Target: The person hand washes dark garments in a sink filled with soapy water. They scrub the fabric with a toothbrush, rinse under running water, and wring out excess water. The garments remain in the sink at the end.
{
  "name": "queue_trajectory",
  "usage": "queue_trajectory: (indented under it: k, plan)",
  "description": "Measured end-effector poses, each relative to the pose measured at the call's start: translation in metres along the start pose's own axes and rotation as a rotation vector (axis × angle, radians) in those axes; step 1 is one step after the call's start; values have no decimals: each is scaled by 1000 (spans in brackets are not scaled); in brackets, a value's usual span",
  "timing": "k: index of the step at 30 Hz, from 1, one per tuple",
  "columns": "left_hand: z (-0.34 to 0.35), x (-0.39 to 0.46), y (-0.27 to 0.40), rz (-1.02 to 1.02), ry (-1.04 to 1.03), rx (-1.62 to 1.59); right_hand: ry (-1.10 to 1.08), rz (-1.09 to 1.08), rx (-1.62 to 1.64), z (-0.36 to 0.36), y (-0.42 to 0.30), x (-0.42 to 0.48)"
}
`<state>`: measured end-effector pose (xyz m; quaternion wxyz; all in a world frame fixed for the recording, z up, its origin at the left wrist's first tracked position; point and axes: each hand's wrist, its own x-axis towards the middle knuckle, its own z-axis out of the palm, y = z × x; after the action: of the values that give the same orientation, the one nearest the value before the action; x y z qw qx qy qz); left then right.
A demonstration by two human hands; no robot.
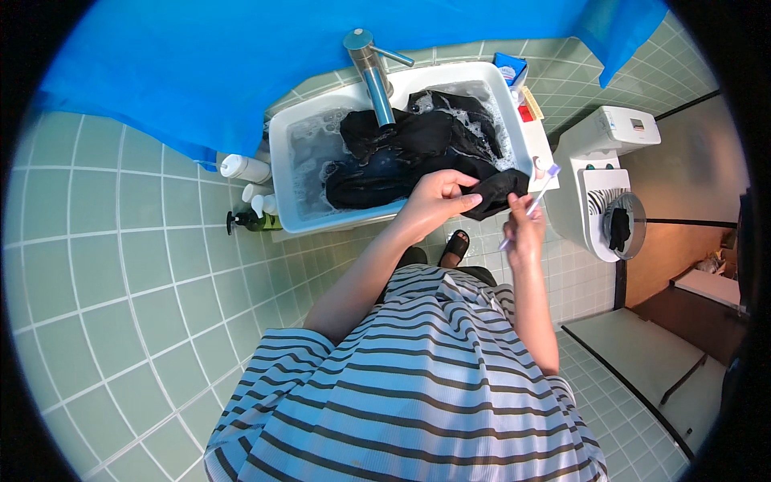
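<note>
A white washbasin [282, 175] holds soapy water and dark wet fabric [415, 135], heaped under the metal faucet [374, 78]. My left hand [437, 199] grips part of the cloth near the basin's front edge. A black fold [497, 193] of the fabric stretches across that edge between my two hands. My right hand [524, 226] pinches the fold's right side with its fingertips and also holds a toothbrush [536, 202], white and purple, slanting with its head up and to the right.
Pump bottles, one a green bottle [262, 222], stand left of the basin. A blue packet [509, 67] and small items lie at its right. Farther right is a toilet [569, 187] with a clear bowl [635, 226] holding black cloth on its lid. A blue sheet [181, 66] hangs behind.
</note>
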<state>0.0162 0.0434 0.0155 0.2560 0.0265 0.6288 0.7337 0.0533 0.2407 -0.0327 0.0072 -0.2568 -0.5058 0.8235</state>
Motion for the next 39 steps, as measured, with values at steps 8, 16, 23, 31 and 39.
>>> queue_trajectory:
  k: [8,16,23,31,39]
  plan:
    - [-17,5,12,93,179,536,-328,-50,-298,20,-54,3]
    - [-28,-9,32,-21,283,755,-331,-80,-557,12,-79,25]
    - [-4,-28,58,296,437,1056,-379,-40,-699,2,-91,31]
    - [-20,-1,43,380,216,833,-309,-110,-673,1,-95,46]
    - [-5,30,-43,-120,187,-90,10,-424,-974,-8,-64,57]
